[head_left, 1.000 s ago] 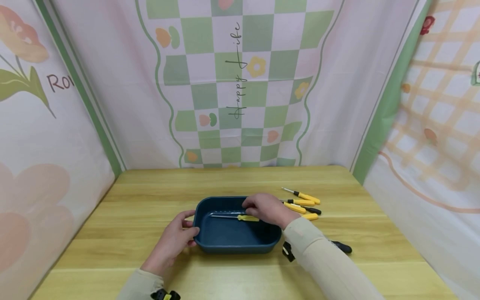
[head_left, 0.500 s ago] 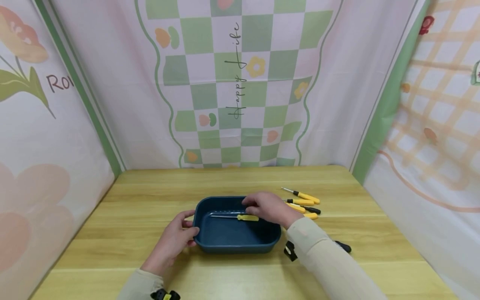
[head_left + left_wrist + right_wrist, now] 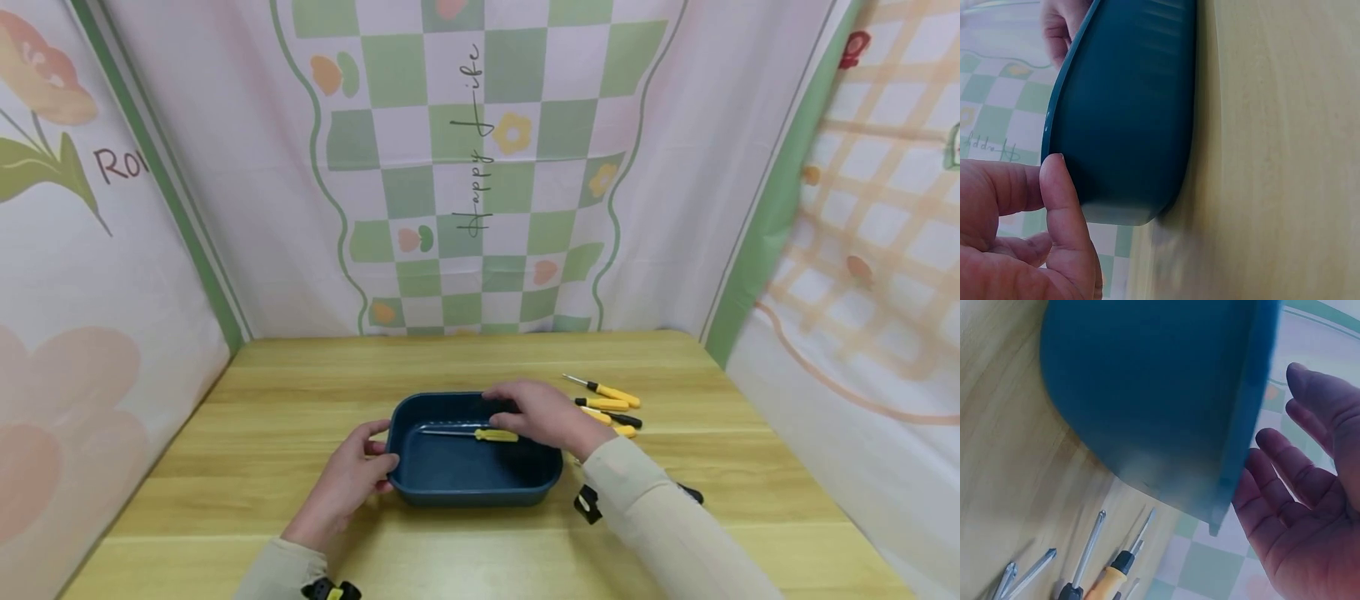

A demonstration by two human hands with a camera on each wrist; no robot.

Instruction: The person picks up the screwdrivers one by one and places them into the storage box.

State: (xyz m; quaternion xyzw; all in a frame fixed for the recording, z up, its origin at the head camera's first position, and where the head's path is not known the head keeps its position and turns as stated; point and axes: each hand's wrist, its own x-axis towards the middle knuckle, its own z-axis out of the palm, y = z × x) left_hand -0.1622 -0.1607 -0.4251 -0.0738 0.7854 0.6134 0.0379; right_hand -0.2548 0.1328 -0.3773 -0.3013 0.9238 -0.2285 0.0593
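A dark blue rectangular tray (image 3: pixel 474 499) sits on the wooden table. My left hand (image 3: pixel 354 468) pinches its left end, thumb at the rim and fingers behind, as the left wrist view also shows of that hand (image 3: pixel 1035 231). Inside the tray lies a screwdriver (image 3: pixel 497 435) with a yellow handle, its shaft pointing left. My right hand (image 3: pixel 543 417) hovers over the tray's right end, just above the handle. In the right wrist view this hand (image 3: pixel 1310 487) has loosely bent, spread fingers with nothing between them, beside the tray's wall (image 3: pixel 1147 394).
Right of the tray lie several screwdrivers with yellow or black handles, such as the rear yellow one (image 3: pixel 617 395) and a black one (image 3: pixel 626 419). A black handle (image 3: pixel 690 493) shows partly behind the right sleeve. Patterned curtains (image 3: pixel 480 208) enclose the table (image 3: pixel 300 367).
My right hand has shifted slightly to the right and its fingers have spread a little. The left hand, tray and screwdriver inside stay where they were.
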